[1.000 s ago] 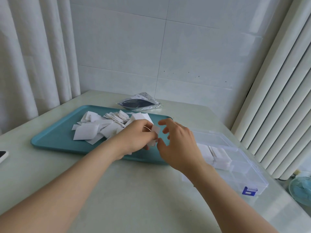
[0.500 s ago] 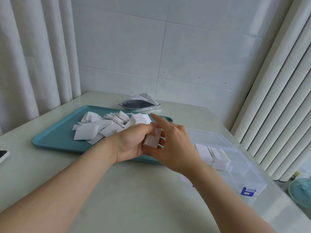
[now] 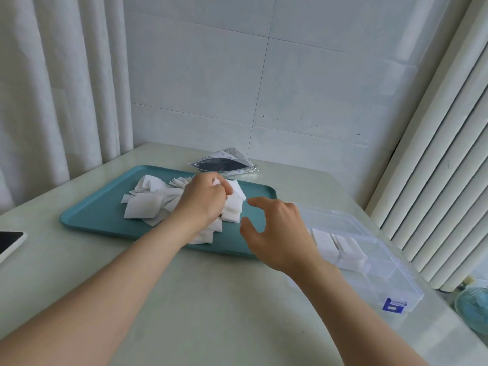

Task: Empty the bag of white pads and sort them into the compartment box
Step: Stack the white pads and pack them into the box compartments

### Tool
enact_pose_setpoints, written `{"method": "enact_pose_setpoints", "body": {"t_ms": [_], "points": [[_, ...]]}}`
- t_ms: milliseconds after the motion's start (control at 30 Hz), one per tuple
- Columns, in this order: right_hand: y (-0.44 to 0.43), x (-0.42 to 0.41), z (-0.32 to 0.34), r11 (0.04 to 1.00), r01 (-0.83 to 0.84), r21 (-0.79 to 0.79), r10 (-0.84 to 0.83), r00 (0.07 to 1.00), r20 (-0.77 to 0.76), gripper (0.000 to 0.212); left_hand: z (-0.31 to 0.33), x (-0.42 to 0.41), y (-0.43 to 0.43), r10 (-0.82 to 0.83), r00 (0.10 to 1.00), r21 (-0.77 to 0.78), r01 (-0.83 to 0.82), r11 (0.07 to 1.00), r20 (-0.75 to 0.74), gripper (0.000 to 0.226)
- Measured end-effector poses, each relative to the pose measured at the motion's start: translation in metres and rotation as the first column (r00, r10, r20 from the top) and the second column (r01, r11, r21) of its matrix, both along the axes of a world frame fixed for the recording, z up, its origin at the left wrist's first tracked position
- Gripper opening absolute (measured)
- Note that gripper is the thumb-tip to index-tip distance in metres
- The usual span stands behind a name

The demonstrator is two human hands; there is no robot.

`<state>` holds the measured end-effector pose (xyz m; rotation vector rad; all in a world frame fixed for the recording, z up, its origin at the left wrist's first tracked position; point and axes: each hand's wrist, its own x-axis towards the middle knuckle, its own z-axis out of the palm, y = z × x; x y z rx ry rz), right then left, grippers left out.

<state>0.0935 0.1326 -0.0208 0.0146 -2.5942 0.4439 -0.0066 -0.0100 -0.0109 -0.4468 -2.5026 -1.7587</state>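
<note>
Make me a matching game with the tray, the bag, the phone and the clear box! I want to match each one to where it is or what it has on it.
Things:
1. tray
2. bag
3. phone
4. clear box

Clues:
A. lies at the left edge of the table
B. has neatly stacked pads in it
C. carries a messy heap of loose pads
D. lies on the table behind the tray

Pairs: 1-C, 2-D, 3-A, 4-B
</note>
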Motion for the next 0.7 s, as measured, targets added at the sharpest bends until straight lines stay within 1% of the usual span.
{"method": "enact_pose_setpoints", "body": {"t_ms": [33,67,100,133,167,233,267,333,367,433,567,633,700], "points": [[0.0,-0.001,-0.001,0.999,0.029,0.032,-0.03,0.999,0.024,0.049,-0.001,-0.001,-0.003,0.075,0.99,-0.099,-0.087,0.991,-0.118,0.036],[-0.001,-0.002,-0.002,0.996,0.053,0.065,-0.055,0.998,0.033,0.047,-0.003,-0.002,-0.007,0.107,0.969,-0.206,-0.153,0.966,-0.222,0.038],[-0.001,-0.003,-0.003,0.993,0.074,0.089,-0.077,0.996,0.036,0.045,-0.006,-0.004,-0.011,0.1,0.951,-0.311,-0.193,0.931,-0.293,0.037],[-0.002,-0.005,-0.003,0.991,0.087,0.103,-0.091,0.995,0.036,0.043,-0.009,-0.007,-0.014,0.07,0.944,-0.404,-0.204,0.892,-0.321,0.034],[-0.002,-0.006,-0.003,0.989,0.097,0.11,-0.101,0.994,0.033,0.041,-0.011,-0.009,-0.017,0.034,0.95,-0.478,-0.187,0.858,-0.311,0.029],[-0.002,-0.009,-0.004,0.987,0.113,0.116,-0.115,0.993,0.018,0.039,-0.014,-0.013,-0.021,-0.038,0.969,-0.604,-0.123,0.788,-0.246,0.018],[-0.002,-0.009,-0.005,0.986,0.117,0.116,-0.12,0.993,0.014,0.039,-0.015,-0.013,-0.021,-0.072,0.974,-0.666,-0.092,0.74,-0.215,0.019],[-0.002,-0.007,-0.005,0.987,0.119,0.111,-0.121,0.993,0.007,0.039,-0.017,-0.011,-0.02,-0.104,0.981,-0.753,-0.056,0.655,-0.164,0.033],[-0.002,-0.007,-0.005,0.987,0.12,0.108,-0.122,0.993,0.008,0.038,-0.018,-0.01,-0.018,-0.104,0.983,-0.771,-0.051,0.635,-0.151,0.037],[-0.001,-0.005,-0.005,0.987,0.118,0.107,-0.119,0.993,0.009,0.036,-0.019,-0.011,-0.015,-0.092,0.983,-0.761,-0.064,0.645,-0.16,0.036],[0.001,-0.002,-0.004,0.988,0.116,0.101,-0.116,0.993,-0.004,0.034,-0.015,-0.013,-0.015,-0.078,0.977,-0.68,-0.081,0.729,-0.2,0.056],[0.002,-0.002,-0.005,0.988,0.121,0.095,-0.12,0.993,-0.015,0.034,-0.011,-0.01,-0.013,-0.092,0.962,-0.627,-0.094,0.773,-0.257,0.059],[0.002,-0.002,-0.004,0.988,0.129,0.082,-0.126,0.991,-0.042,0.032,-0.008,-0.007,-0.009,-0.106,0.936,-0.575,-0.114,0.81,-0.335,0.056]]}}
